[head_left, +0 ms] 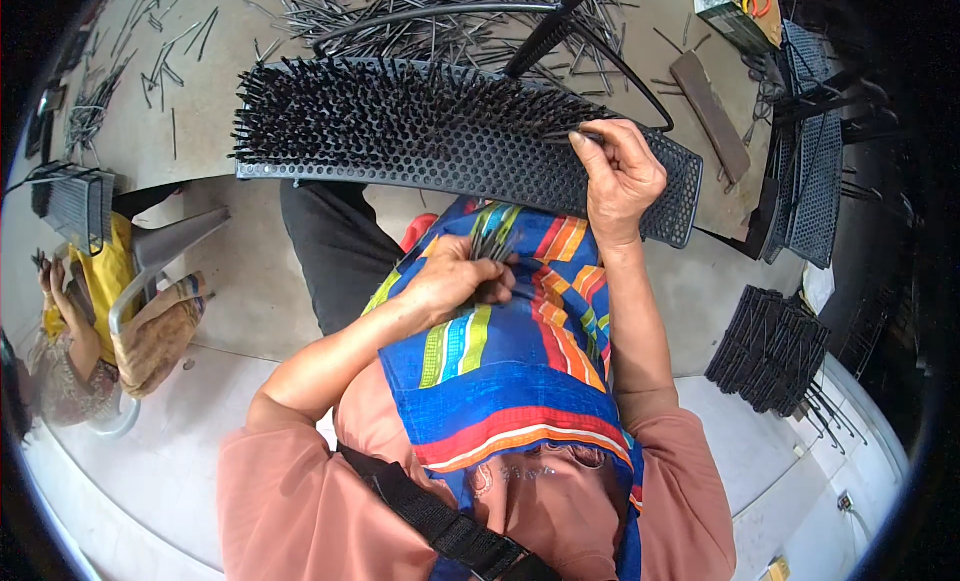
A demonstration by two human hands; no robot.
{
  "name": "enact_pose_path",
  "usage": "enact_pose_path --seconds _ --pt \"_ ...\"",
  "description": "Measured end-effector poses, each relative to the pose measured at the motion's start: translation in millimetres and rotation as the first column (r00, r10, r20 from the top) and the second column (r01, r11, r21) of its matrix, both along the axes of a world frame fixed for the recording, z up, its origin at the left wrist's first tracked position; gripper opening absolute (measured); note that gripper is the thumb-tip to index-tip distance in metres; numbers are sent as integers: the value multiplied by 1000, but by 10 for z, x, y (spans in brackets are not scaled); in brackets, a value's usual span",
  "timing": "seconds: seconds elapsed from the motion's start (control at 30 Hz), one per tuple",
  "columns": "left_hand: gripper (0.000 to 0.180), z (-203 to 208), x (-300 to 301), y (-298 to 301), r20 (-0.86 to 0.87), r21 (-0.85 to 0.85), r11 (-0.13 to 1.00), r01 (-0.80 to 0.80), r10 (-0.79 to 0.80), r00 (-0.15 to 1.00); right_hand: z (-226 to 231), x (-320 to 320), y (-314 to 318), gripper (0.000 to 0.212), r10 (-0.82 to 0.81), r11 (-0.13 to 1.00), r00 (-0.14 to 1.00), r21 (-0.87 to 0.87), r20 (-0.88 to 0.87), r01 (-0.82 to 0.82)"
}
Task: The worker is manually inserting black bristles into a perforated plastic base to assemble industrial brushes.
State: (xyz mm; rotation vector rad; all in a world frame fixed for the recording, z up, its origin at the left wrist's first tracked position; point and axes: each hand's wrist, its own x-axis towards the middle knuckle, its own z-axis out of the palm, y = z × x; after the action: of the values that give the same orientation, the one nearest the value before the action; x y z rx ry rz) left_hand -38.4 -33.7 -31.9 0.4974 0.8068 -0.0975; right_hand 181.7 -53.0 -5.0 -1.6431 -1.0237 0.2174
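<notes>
A long black perforated panel (500,176) lies in front of me at the table's edge. Many short dark rods stand upright in its holes on the left and middle; toward the right end the holes are bare. My right hand (625,176) is over that right part, thumb and fingers pinched at the edge of the filled rows. What it pinches looks like one thin dark rod, mostly hidden by the fingers. Lower down, over my striped apron (530,381), my left hand (450,281) is closed around a bunch of thin dark rods (490,243), slightly blurred.
Loose dark rods (420,36) are heaped on the table behind the panel, under a bent black bar. A flat brown strip (710,116) and a box with scissors (735,21) lie at the right. Filled panels (770,351) stand lower right. Another person (75,351) sits at the left.
</notes>
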Motion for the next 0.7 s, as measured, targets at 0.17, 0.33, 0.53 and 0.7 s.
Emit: enact_pose_path --seconds 0.17,0.33,0.53,0.7 --pt "13 79 -8 -20 -3 78 997 26 -26 1000 22 36 -89 11 145 987 989 -71 0 -145" --pt "11 193 68 24 -73 110 981 -157 165 983 -20 -47 -217 15 91 993 993 -65 -77 -96" --pt "6 254 186 134 -34 159 949 -273 282 959 -118 -12 -212 13 132 991 989 -33 64 -130" --pt "6 239 218 164 -48 155 930 -334 344 938 -97 -21 -238 14 181 983 976 -20 118 -180"
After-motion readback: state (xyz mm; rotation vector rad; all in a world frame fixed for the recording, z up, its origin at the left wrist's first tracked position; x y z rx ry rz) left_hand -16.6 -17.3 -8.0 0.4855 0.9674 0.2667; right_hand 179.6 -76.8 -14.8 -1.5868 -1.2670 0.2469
